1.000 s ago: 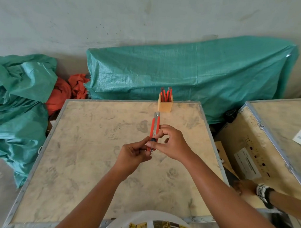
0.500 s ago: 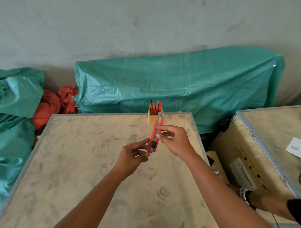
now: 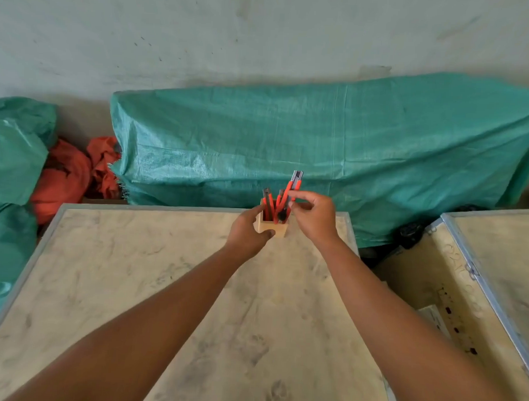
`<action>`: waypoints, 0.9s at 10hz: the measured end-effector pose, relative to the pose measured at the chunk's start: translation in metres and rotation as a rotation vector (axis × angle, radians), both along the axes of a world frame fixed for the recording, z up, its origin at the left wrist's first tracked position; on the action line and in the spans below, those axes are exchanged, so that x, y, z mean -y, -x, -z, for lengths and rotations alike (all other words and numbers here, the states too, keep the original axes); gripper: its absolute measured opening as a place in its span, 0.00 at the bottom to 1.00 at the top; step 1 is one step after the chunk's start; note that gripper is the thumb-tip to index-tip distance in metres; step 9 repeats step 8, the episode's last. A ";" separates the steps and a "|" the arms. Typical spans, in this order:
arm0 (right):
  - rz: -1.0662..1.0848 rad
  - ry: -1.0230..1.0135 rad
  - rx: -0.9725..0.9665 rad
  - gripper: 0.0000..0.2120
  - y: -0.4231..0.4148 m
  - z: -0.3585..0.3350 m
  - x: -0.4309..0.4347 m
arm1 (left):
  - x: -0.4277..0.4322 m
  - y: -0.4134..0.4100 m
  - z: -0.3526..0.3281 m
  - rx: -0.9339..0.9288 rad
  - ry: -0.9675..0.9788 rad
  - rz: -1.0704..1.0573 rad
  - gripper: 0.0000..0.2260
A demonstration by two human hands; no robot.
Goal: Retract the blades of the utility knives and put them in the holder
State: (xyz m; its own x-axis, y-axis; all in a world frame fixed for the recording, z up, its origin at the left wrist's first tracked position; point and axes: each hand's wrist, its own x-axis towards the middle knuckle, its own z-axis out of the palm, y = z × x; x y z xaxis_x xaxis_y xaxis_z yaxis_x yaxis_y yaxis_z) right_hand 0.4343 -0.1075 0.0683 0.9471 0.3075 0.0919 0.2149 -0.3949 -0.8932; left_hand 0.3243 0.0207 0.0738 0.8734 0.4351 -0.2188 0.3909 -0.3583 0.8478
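A small wooden holder (image 3: 278, 230) stands at the far edge of the plywood crate top (image 3: 164, 287), with several red utility knives (image 3: 268, 204) upright in it. My right hand (image 3: 313, 217) pinches another red utility knife (image 3: 291, 193) by its middle, tilted to the right. Its black lower end sits at the holder's mouth and its grey metal tip points up with no blade showing. My left hand (image 3: 247, 232) grips the holder's left side.
A green tarp-covered bundle (image 3: 334, 148) lies right behind the crate. More green tarp (image 3: 12, 167) and orange cloth (image 3: 66, 175) are at the left. A second wooden crate (image 3: 479, 283) stands at the right, across a narrow gap.
Both hands have moved away from me, from mid-table to the holder. The knife went from level between both hands to upright in my right hand alone. My left hand let go and took the holder.
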 end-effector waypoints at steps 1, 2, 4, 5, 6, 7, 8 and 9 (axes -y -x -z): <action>0.021 0.030 -0.015 0.12 -0.024 0.023 -0.016 | -0.007 -0.033 0.010 -0.055 -0.041 0.013 0.28; 0.007 0.075 0.016 0.12 -0.038 0.047 -0.025 | -0.013 -0.053 0.028 -0.127 -0.057 0.009 0.32; -0.068 0.124 0.149 0.12 -0.047 0.085 -0.027 | -0.021 -0.067 0.069 -0.092 -0.050 0.018 0.22; -0.059 0.099 0.240 0.14 -0.046 0.093 -0.029 | -0.022 -0.070 0.082 -0.031 -0.043 -0.021 0.21; -0.019 0.100 0.269 0.14 -0.043 0.095 -0.030 | -0.020 -0.068 0.083 -0.007 -0.031 -0.040 0.20; -0.013 0.122 0.217 0.15 -0.040 0.097 -0.025 | -0.018 -0.066 0.079 0.003 -0.013 -0.042 0.19; -0.011 0.097 0.179 0.15 -0.032 0.087 -0.019 | -0.013 -0.059 0.064 -0.004 0.009 -0.072 0.26; -0.011 0.097 0.179 0.15 -0.032 0.087 -0.019 | -0.013 -0.059 0.064 -0.004 0.009 -0.072 0.26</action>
